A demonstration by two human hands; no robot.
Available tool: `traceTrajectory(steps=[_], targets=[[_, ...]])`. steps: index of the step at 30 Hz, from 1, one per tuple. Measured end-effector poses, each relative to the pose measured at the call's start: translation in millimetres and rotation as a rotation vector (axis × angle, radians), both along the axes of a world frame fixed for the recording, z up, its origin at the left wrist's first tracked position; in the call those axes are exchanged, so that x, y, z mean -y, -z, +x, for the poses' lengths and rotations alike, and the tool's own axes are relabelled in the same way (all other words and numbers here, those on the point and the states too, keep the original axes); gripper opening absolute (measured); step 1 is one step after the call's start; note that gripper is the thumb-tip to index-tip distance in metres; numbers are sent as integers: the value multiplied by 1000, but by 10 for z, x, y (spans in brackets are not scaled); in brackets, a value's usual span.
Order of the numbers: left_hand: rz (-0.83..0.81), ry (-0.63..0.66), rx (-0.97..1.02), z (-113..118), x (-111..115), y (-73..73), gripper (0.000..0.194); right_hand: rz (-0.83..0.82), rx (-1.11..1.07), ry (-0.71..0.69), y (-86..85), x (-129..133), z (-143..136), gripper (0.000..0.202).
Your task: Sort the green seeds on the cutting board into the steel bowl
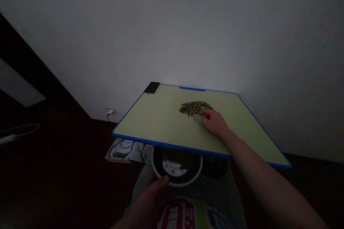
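On the pale yellow-green board (pixel 150 121) with its blue edge lies a spread heap of small brown-green grains or seeds (pixel 194 107). My right hand (pixel 214 121) is at the near right side of the heap, fingers pinched on a thin, clear, flat piece (pixel 198 118) that rests on or just above the board; its kind I cannot make out. Below the board's front edge, my left hand (pixel 154 195) grips the near rim of a round bowl (pixel 185 182) with a pale rim and dark inside. Some dark bits show in the bowl, and its far part is hidden under the board.
A dark phone or tablet (pixel 152 87) lies at the board's far left corner. Under the board are a white box (pixel 118 152) with cables and a second dark round container (pixel 215 166). A white wall (pixel 172 28) stands behind; a plug (pixel 110 111) sits in it.
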State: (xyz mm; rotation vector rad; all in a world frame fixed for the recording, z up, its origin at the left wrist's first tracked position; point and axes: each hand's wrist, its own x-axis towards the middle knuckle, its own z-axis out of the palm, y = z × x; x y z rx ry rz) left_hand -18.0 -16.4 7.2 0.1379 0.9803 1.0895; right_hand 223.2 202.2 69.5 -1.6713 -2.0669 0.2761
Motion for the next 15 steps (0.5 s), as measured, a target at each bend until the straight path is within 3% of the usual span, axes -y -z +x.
traceTrajectory(steps=[15], targets=[[6, 9, -21, -8, 4, -7, 33, 25, 13, 16, 48, -80, 27, 31]])
